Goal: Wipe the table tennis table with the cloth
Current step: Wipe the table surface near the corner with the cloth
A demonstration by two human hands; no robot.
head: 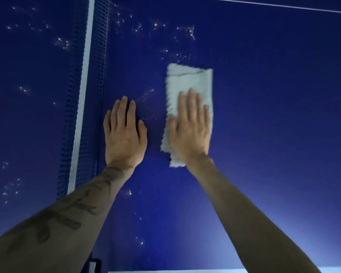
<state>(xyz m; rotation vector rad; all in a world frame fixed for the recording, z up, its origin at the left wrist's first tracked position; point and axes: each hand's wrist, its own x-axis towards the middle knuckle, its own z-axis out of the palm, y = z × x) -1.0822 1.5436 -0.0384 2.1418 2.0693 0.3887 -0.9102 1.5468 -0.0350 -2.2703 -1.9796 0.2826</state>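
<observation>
Closest in, along the bottom edge: pale border stripe of the blue table. Just beyond, two bare arms stretched forward over it, left forearm tattooed, right forearm plain.

Further out, left grip: palm down, fingers straight and close together, flat on the bare blue surface, nothing held. Sits just right of the net, well clear of the cloth.

To its right, right grip: spread flat, fingers straight, pressing down on the cloth, nothing curled round it.

Cloth: pale, folded into a long strip, flat on the table, running away from the person. Far end bare beyond the fingertips, near corner peeking out beside the wrist.

Along the left, net with white top band, running near to far.

Past the cloth, bright specks scattered on the surface, on both sides of the net.

Farthest, thin white line across the top right corner.
</observation>
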